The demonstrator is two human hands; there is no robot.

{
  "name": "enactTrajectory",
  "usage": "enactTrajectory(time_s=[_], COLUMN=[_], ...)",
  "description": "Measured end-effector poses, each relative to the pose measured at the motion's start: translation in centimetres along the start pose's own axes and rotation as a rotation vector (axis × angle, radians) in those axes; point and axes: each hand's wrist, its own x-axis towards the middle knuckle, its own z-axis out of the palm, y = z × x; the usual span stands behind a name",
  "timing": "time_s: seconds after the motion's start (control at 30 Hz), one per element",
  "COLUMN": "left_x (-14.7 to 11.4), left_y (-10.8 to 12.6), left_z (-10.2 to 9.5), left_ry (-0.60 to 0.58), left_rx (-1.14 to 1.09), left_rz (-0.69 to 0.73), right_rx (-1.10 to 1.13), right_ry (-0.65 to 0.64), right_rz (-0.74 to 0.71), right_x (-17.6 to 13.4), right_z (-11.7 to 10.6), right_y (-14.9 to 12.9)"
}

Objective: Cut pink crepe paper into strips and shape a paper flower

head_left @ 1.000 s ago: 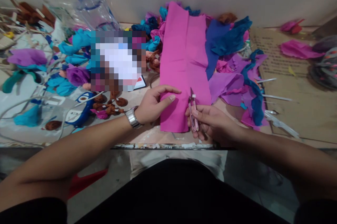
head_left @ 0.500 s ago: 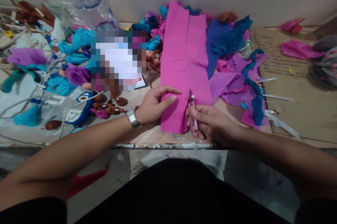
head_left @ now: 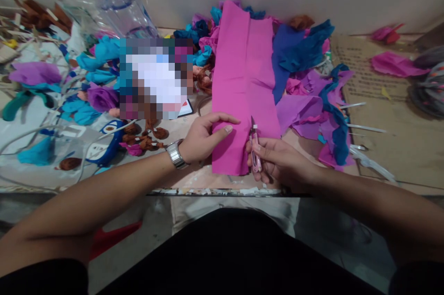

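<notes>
A long sheet of bright pink crepe paper [head_left: 231, 68], folded lengthwise, lies on the table in front of me. My left hand [head_left: 204, 140] rests flat on its lower left part, fingers stretched out and thumb apart. In my right hand [head_left: 274, 158] is a small pink-handled utility knife [head_left: 255, 151], gripped between thumb and fingers. Its dark blade points away from me, at the paper's fold line near the lower right edge. Whether the blade touches the paper I cannot tell.
Crumpled blue and purple paper [head_left: 300, 110] lies right of the sheet, beside a cardboard piece [head_left: 378, 147]. A clear bottle [head_left: 128, 13] stands at the back left. Paper flowers, a cable and a blue eye-patterned item [head_left: 106, 142] crowd the left. The table's front edge [head_left: 208, 192] is near.
The knife and my right hand have shifted very slightly to the right. My left hand stays in the same place on the pink paper.
</notes>
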Motion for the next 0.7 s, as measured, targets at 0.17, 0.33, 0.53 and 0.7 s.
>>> enactTrajectory(time_s=[0.17,0.33,0.53,0.7], left_x=[-0.02,-0.05,-0.02,-0.05], left_y=[0.06,-0.02,0.03,0.05], left_z=[0.0,0.01,-0.01,0.01], left_ry=[0.001,-0.001,-0.001,-0.01], left_rx=[0.001,-0.002,-0.001,-0.011], left_rz=[0.001,0.002,0.007,0.002], right_rx=[-0.009,-0.051,-0.034,0.003], right_ry=[0.01,-0.012,-0.017,0.026], right_rz=[0.005,0.014,0.007,-0.017], right_x=[0.03,0.02,0.02,0.05], right_z=[-0.01,-0.39,-0.32,-0.09], right_y=[0.02,0.21,0.15,-0.02])
